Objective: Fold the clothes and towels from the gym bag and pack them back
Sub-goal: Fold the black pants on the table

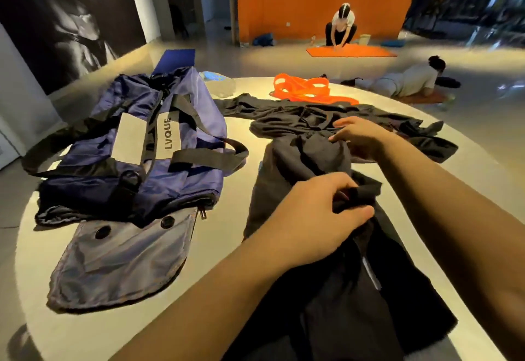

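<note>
Left hand (321, 216) pinches one black garment (298, 167); right hand (360, 139) grips it; one blue gym bag (133, 147).

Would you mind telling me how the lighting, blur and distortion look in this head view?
Head view: a bright pool of light falls on the round table, leaving the black clothes almost without detail; wide-angle distortion bends the table rim; the background corners are smeared, while the bag and both hands are fairly sharp.
</note>
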Available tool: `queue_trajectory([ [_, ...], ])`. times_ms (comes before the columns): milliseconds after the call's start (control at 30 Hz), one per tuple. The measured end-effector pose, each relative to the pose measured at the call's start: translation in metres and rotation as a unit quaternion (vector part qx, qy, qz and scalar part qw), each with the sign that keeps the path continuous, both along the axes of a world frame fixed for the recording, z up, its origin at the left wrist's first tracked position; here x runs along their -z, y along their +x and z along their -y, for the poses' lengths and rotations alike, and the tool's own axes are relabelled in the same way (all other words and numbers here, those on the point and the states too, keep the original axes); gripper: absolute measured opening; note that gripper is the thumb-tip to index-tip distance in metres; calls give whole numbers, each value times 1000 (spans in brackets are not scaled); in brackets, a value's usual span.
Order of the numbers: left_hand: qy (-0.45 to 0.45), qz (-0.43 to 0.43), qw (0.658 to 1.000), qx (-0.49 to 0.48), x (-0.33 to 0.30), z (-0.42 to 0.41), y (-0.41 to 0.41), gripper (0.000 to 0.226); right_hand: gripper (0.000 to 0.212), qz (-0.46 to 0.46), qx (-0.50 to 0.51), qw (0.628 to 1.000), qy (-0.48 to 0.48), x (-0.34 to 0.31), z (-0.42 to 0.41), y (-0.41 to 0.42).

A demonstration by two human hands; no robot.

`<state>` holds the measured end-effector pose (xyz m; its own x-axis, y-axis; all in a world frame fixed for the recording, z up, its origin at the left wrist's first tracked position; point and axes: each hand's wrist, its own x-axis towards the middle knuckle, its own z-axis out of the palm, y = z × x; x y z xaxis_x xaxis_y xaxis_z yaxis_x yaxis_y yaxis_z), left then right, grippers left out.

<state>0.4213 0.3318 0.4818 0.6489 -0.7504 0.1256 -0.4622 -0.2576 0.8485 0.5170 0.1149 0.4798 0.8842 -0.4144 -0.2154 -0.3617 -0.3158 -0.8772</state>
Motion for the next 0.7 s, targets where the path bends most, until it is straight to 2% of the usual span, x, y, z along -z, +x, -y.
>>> queue_trajectory([
  [100, 84, -41, 995, 43, 36, 31, -13, 11, 58, -30, 26, 998, 45, 28, 24, -23],
  [200, 100, -147, 981, 79, 51, 39, -18, 9, 56, -37, 29, 998, 48, 42, 33, -51],
  [300, 101, -147, 978, 110, 54, 37, -16, 18, 64, -29, 12, 999, 16, 46, 23, -87],
  [400, 64, -157, 981, 98, 48, 29, -9, 13, 70, -5, -14, 1000, -8, 55, 6, -128],
  [467, 55, -130, 987, 72, 44, 21, 0, 10, 65, 6, -31, 999, -7, 60, -6, -155],
  [533, 69, -53, 995, 50, 45, 8, 8, 11, 62, 13, -46, 999, -6, 64, -13, -177],
  [600, 105, 39, 993, 48, 53, -9, 8, 15, 60, 8, -57, 997, -55, 68, -16, -192],
  [700, 148, 158, 972, 95, 69, -37, -7, 33, 58, 5, -63, 988, -138, 75, -16, -203],
])
